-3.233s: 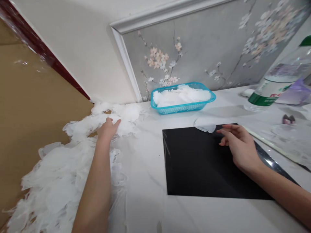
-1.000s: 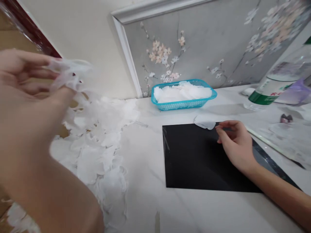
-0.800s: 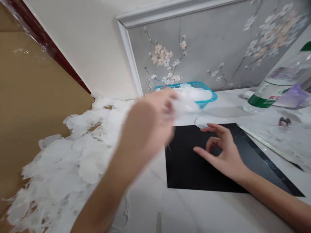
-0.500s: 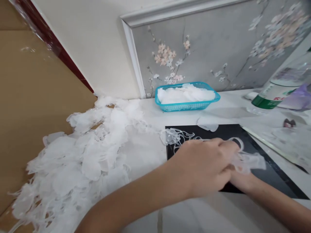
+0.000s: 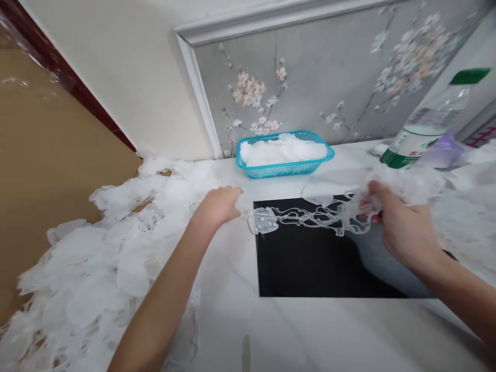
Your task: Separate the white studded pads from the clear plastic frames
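My right hand (image 5: pixel 406 227) is closed on a bunch of thin, translucent plastic loops (image 5: pixel 358 217) above the right part of a black mat (image 5: pixel 310 268). From it, tangled strands run left over the mat to a flat translucent tab (image 5: pixel 264 220) with small white dots at the mat's left edge. My left hand (image 5: pixel 222 205) is just left of that tab, fingers drawn together; whether they pinch its edge or something else I cannot make out. A flat translucent piece (image 5: pixel 320 194) lies at the mat's back edge.
A large heap of white translucent pieces (image 5: pixel 101 279) covers the left side, by cardboard (image 5: pixel 58 134). Against the wall stands a blue basket (image 5: pixel 287 169) filled with white pieces. A green-capped bottle (image 5: pixel 422 124), a purple bag (image 5: pixel 445 150) and another translucent heap (image 5: pixel 465 217) are at right.
My hands have come apart: the left moved left, off the mat, and the right moved right with the plastic loops. The strands now stretch across the mat. The view has shifted slightly right.
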Available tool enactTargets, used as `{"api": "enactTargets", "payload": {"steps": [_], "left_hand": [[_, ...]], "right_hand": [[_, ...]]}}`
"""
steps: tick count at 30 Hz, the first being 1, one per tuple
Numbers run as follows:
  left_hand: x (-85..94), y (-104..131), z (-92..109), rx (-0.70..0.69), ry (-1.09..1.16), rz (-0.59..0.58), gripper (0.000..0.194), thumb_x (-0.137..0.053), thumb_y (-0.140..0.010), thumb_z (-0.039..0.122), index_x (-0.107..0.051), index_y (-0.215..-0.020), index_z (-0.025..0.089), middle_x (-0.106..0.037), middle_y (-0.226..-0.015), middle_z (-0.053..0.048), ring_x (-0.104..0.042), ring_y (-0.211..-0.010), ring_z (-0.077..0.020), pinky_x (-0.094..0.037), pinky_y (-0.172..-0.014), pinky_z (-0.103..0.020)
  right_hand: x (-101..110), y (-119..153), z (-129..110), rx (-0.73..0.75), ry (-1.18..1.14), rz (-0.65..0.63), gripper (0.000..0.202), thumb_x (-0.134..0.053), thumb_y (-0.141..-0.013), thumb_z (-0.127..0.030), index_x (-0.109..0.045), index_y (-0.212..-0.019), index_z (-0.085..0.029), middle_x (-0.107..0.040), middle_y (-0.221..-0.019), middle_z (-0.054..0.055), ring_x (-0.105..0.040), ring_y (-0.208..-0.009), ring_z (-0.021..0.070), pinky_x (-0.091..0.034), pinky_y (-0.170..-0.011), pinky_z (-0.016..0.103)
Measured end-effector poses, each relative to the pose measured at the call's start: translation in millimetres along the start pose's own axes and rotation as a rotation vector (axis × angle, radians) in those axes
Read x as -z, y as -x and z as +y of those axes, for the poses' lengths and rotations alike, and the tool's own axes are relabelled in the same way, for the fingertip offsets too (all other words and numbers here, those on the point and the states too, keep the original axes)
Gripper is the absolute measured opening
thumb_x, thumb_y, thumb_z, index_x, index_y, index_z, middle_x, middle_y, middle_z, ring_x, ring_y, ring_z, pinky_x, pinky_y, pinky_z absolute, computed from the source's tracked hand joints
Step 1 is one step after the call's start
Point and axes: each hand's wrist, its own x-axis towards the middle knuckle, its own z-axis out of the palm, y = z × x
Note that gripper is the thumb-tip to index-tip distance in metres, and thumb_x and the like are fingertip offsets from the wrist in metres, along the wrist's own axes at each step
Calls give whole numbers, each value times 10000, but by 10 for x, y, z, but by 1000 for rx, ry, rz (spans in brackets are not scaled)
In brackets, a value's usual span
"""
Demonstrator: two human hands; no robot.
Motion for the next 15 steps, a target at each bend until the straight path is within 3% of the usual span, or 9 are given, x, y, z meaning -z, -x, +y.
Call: {"api": "enactTargets", "payload": {"steps": [4, 7, 9, 12, 15], "left_hand": [[-161, -114, 85, -145, 47, -148, 518, -580, -698, 379, -528, -1196, 251, -614, -1157, -33, -587, -996, -211, -460, -765, -261], [-160, -137, 75, -126, 33, -138, 294, -481, -750, 280, -621, -1000, 215, -657, -1017, -42, -608, -877, -196, -447, -698, -263], [-125, -135, 32, -104, 17, -116, 233, -423, -755, 205, -636, -849, 198, -665, -936, -50, -607, -813, -192, -434, -670, -275], [-66, -115, -8, -96, 15, -104, 224, -397, -771, 220, -616, -812, 202, -660, -912, -48, -600, -788, -194, -427, -642, -280], [-29, -85, 15, -94, 27, -100, 264, -378, -803, 288, -597, -935, 222, -651, -983, -39, -597, -845, -198, -436, -672, -282]], "right_hand": [[7, 44, 52, 11, 90, -166, 368, -626, -760, -452, -468, -602, -161, -456, -537, -13, -401, -449, 91, -303, -388, 205], [3, 103, 72, 69, 237, -205, 384, -557, -805, -511, -498, -647, -166, -489, -570, -2, -435, -486, 113, -366, -443, 222], [-9, 118, 119, 184, 342, -266, 339, -528, -816, -511, -567, -778, -177, -568, -712, 22, -538, -640, 165, -444, -566, 258], [-33, 101, 236, 390, 636, -530, 369, -584, -758, -403, -570, -1084, -230, -594, -1036, 43, -575, -900, 236, -464, -726, 326], [-45, 55, 330, 440, 852, -728, 379, -591, -685, -238, -605, -1064, -252, -622, -1004, 37, -598, -812, 242, -448, -653, 305]]}}
